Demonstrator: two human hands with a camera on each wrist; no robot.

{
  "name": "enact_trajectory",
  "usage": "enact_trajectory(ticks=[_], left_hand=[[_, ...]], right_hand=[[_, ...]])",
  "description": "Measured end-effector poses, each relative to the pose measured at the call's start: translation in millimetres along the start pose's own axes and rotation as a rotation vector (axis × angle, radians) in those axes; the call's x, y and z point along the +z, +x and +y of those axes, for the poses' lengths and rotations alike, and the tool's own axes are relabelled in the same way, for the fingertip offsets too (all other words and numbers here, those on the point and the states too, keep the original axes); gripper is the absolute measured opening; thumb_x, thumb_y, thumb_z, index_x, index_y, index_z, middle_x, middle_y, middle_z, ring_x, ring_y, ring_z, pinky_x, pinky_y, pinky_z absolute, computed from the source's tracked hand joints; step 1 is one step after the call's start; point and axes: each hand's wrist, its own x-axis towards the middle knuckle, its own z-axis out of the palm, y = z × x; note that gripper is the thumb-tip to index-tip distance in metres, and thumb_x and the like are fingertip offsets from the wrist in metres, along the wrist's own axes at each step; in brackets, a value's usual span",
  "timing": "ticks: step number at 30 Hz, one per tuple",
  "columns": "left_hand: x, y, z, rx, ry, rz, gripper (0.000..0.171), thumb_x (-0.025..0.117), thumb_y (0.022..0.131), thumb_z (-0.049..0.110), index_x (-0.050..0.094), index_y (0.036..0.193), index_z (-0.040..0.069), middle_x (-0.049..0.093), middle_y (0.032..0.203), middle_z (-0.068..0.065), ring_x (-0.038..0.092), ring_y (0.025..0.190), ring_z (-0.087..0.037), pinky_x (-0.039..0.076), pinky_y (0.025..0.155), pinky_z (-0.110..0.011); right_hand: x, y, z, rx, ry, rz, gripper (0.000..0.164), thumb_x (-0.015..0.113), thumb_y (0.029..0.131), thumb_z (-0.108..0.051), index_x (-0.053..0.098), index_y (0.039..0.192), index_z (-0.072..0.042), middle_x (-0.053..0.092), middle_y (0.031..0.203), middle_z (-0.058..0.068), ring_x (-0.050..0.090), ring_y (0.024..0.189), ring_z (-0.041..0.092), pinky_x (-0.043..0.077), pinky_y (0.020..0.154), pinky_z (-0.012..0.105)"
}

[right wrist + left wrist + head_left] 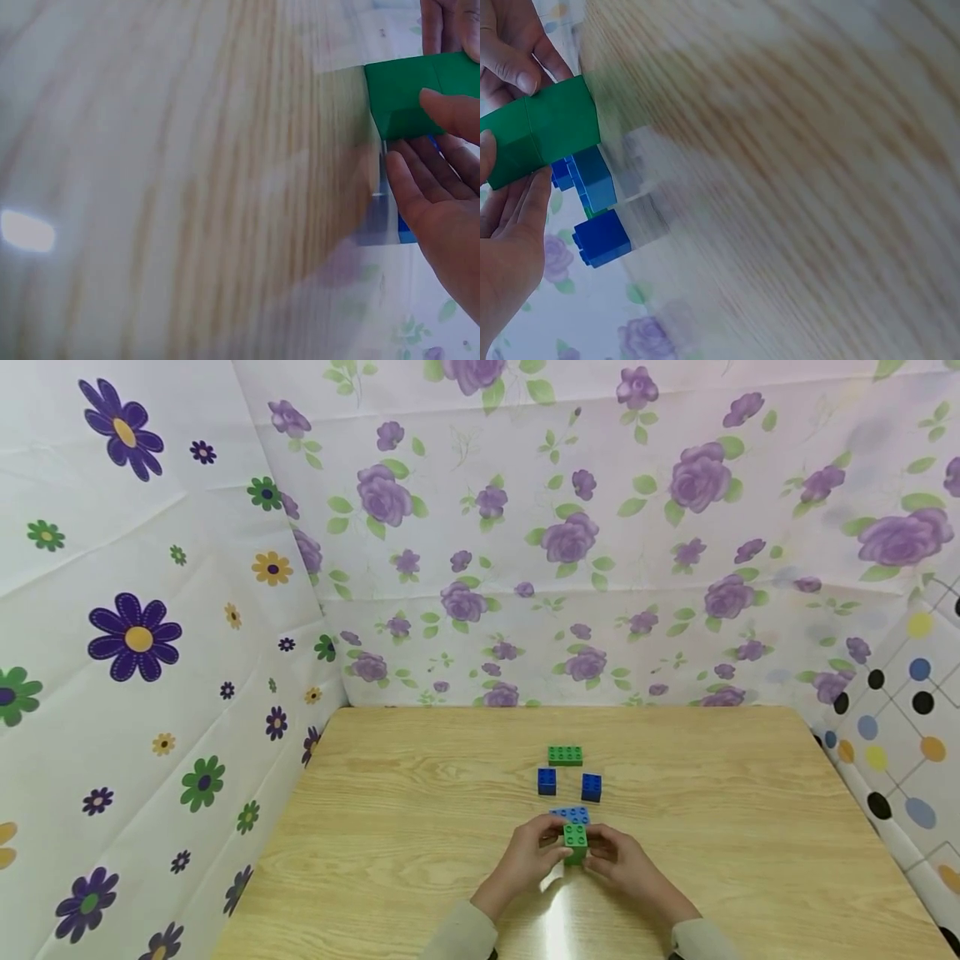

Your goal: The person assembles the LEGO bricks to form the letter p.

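Observation:
Both hands hold a pair of stacked green toy building bricks [575, 844] near the table's front. The left hand [527, 860] pinches the stack from the left with thumb and fingers. From the other side, the right hand [628, 863] grips it the same way. A seam between the two green bricks [544, 124] shows in the left wrist view. Whether the stack touches the table I cannot tell. Just behind it lies a light blue brick [573, 814], wider than the stack and partly hidden by the left hand and the green bricks.
Farther back on the wooden table [420, 793] stand two dark blue bricks, one on the left [547, 782] and one on the right [591, 787]. Behind them lies a long green brick [565, 756]. Flower-patterned cloth [525, 635] hangs at the table's far edge.

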Motion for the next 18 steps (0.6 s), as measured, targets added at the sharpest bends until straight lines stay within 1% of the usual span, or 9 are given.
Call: enact_trajectory(ticks=[3,6,10,14,18], left_hand=[[-0.7,-0.2,-0.3,-0.001,-0.011,-0.003,0.032,0.069,0.089,0.007,0.061,0.119,0.01,0.062,0.116,0.001,0.06,0.11,-0.014,0.05,0.095,-0.021],[-1.2,-0.3,-0.3,-0.003,-0.022,-0.002,0.032,0.069,0.089,0.007,0.061,0.119,0.009,0.062,0.116,0.001,0.06,0.11,-0.015,0.05,0.095,-0.02],[-1.2,-0.8,-0.7,-0.007,-0.038,-0.002,0.031,0.069,0.089,0.008,0.061,0.119,0.01,0.062,0.115,0.002,0.059,0.111,-0.014,0.05,0.094,-0.02],[-1.1,-1.1,-1.2,-0.017,-0.065,-0.003,0.032,0.069,0.089,0.008,0.061,0.12,0.01,0.062,0.117,0.001,0.059,0.111,-0.015,0.05,0.095,-0.02],[-1.2,-0.6,-1.8,-0.032,-0.086,0.001,0.033,0.069,0.089,0.008,0.062,0.121,0.009,0.062,0.119,-0.001,0.059,0.112,-0.015,0.05,0.095,-0.021]], right_hand=[[-3.8,-1.4,-0.4,-0.036,-0.03,-0.007,0.043,0.066,0.089,-0.002,0.052,0.129,0.002,0.057,0.127,0.02,0.056,0.117,0.034,0.05,0.098,0.033],[-8.1,-2.0,-1.2,-0.065,-0.044,0.004,0.04,0.065,0.09,-0.002,0.054,0.128,0.001,0.058,0.126,0.018,0.057,0.115,0.032,0.051,0.097,0.03],[-13.5,-1.1,-2.6,-0.052,-0.035,0.044,0.037,0.065,0.091,-0.004,0.055,0.127,-0.002,0.059,0.125,0.015,0.058,0.114,0.03,0.052,0.094,0.027],[-16.6,2.8,-4.2,-0.039,-0.034,0.095,0.036,0.065,0.092,-0.007,0.057,0.127,-0.004,0.06,0.124,0.012,0.057,0.114,0.03,0.053,0.094,0.029],[-17.7,7.8,-7.3,-0.047,-0.018,0.138,0.036,0.066,0.092,-0.009,0.058,0.127,-0.004,0.06,0.126,0.012,0.056,0.117,0.031,0.052,0.095,0.032]])
